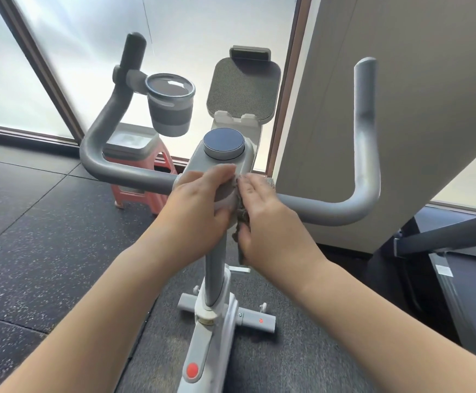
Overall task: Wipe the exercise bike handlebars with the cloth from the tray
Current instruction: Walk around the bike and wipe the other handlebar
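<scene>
The grey handlebars (327, 209) of the exercise bike curve up at both ends, left (100, 123) and right (368, 131). Both of my hands meet at the centre, just below the round console knob (224, 143). My left hand (200, 205) presses on the centre clamp with its fingers curled over it. My right hand (268, 222) grips a grey-brown cloth (241, 219), bunched between the two hands and hanging down beside the stem. Most of the cloth is hidden by my hands.
A grey cup holder (170, 106) hangs on the left bar. A tablet holder (243, 89) stands behind the knob. A pink stool (143, 177) carrying a tray (130, 140) sits by the window. A beige pillar (401, 109) and other equipment (443, 251) are on the right.
</scene>
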### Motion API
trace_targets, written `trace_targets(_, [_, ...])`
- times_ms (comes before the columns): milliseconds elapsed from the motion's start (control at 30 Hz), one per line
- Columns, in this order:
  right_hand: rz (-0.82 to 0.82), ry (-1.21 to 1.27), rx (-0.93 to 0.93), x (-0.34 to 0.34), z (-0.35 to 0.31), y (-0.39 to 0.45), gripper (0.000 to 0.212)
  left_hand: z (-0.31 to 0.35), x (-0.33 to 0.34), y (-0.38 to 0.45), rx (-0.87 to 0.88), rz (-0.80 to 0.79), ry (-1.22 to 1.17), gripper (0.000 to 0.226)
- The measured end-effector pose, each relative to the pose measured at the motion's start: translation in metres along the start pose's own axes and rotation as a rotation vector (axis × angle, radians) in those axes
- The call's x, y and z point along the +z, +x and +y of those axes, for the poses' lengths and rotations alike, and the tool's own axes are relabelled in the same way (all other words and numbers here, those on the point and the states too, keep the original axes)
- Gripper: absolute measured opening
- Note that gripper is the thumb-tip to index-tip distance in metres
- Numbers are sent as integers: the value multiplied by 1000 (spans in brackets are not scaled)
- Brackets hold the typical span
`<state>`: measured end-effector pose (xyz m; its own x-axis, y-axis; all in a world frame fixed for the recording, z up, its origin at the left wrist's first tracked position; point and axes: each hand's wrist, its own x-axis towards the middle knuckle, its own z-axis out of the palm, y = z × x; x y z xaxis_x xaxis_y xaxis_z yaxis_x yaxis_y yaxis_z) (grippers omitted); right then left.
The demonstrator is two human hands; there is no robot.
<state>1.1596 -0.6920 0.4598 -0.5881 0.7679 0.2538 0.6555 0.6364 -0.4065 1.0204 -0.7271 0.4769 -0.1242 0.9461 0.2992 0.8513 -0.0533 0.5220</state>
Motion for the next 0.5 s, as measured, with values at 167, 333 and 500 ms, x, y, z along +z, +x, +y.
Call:
trace_targets(167, [39,-210,-23,-3,11,-8,73,2,-2,-3,-29,4,8,58])
trace_targets(333, [99,-237,-35,-15,24,-24,71,6,-3,-4,-18,22,21,56])
trace_targets(500, [157,-180,21,-25,37,-40,66,6,-1,-4,-2,20,52,52])
